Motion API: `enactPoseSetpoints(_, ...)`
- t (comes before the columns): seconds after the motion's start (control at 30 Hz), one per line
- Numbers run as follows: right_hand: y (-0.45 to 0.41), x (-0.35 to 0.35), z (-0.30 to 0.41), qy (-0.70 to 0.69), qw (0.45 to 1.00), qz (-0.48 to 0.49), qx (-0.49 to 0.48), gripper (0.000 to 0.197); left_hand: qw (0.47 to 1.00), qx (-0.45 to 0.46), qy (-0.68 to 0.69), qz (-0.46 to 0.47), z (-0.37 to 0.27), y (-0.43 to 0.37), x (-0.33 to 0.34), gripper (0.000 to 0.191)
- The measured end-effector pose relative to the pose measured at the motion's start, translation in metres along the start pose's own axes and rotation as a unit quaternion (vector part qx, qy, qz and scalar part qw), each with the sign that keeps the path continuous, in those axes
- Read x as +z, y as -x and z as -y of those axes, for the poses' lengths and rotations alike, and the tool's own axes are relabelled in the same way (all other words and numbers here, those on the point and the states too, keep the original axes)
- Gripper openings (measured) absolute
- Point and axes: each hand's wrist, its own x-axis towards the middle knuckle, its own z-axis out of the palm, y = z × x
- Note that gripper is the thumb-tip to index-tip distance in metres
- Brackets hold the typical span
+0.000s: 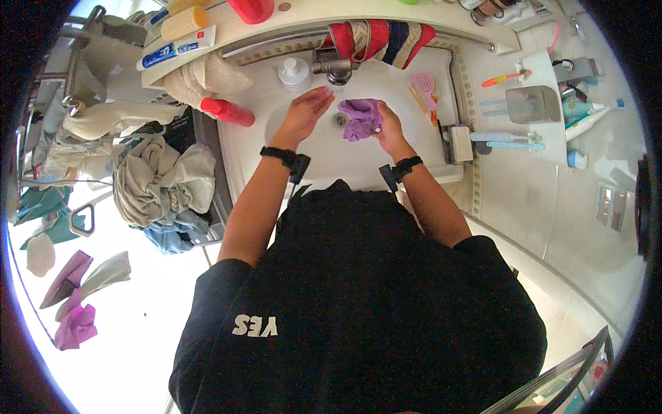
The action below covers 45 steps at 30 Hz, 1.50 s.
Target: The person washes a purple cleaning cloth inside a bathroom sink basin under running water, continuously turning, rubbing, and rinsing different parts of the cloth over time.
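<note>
My right hand (389, 127) grips a crumpled purple cloth (360, 119) above the white washbasin (331, 160). Just left of the chrome faucet (339, 72), my left hand (309, 115) is held out with extended fingers and nothing in it. Its fingertips are near the faucet's outlet, where water seems to be running. The drain (340, 120) shows beside the cloth's left edge. Both of my wrists wear black straps with small devices.
A white pump bottle (295, 75) and a red bottle (227, 112) stand at the basin's left. A striped cloth (380, 41) drapes over the rail by the faucet. Right of the basin are a soap holder (459, 145) and a wall-mounted toothbrush rack (548, 111). Piled laundry (163, 176) lies left.
</note>
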Motion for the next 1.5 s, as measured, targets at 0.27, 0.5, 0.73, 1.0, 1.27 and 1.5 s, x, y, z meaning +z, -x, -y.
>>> enactPoseSetpoints(0.27,0.027,0.008,0.023,0.184,0.978,-0.094,-0.036,0.045,0.801,0.069,-0.568,-0.175,0.020,-0.023,0.000,0.034)
enactPoseSetpoints(0.5,0.076,-0.051,0.046,0.240,0.960,-0.102,-0.104,0.039,0.736,0.207,-0.638,-0.089,-0.035,0.045,0.004,0.011)
enactPoseSetpoints(0.73,0.107,-0.027,0.062,0.192,0.974,-0.075,-0.093,0.040,0.583,-0.130,-0.794,0.113,0.004,0.088,-0.052,0.098)
enactPoseSetpoints(1.0,0.114,-0.028,0.055,0.199,0.970,-0.061,-0.123,0.035,0.737,0.133,-0.651,-0.129,-0.131,0.144,0.019,0.025)
enactPoseSetpoints(1.27,0.128,-0.006,0.066,0.208,0.971,-0.071,-0.097,0.031,0.708,0.103,-0.698,-0.003,-0.049,0.190,-0.032,0.064)
enactPoseSetpoints(1.5,0.123,-0.023,0.065,0.203,0.966,-0.060,-0.149,0.029,0.912,-0.082,-0.376,0.140,-0.056,0.301,0.047,0.056)
